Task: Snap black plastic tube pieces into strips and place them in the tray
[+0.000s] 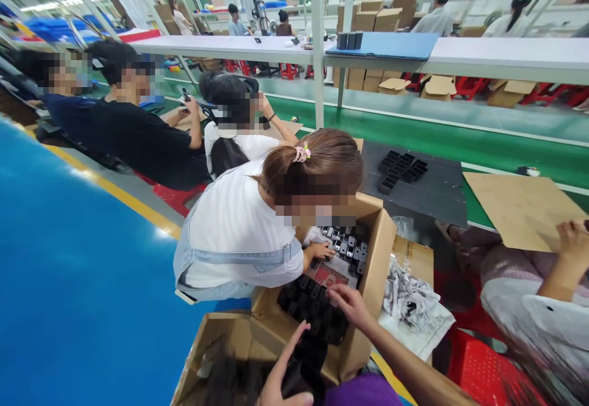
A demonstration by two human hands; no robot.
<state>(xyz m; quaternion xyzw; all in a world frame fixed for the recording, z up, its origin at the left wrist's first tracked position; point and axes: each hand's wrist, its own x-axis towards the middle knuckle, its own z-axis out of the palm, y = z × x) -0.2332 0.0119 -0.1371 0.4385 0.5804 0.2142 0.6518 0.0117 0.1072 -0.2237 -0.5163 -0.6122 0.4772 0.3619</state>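
Observation:
Low in the head view, my left hand (281,366) has its index finger and thumb around a group of black plastic cases (299,376). My right hand (350,303) hovers over the near end of a cardboard box (375,259), fingers slightly bent and apart, with nothing visible in them. Under it, rows of black cases (308,300) stand in the box. At its far end, another person's hand (322,250) lies by more black and silvery cases (346,241). Printed paper (329,275) shows between the two groups.
A second open carton (221,326) holds blurred dark pieces. A person in white (239,216) leans over the box. Crumpled paper (407,289) and a red stool (488,369) lie right. Black cases (400,170) sit on a dark mat (442,200) over the green bench.

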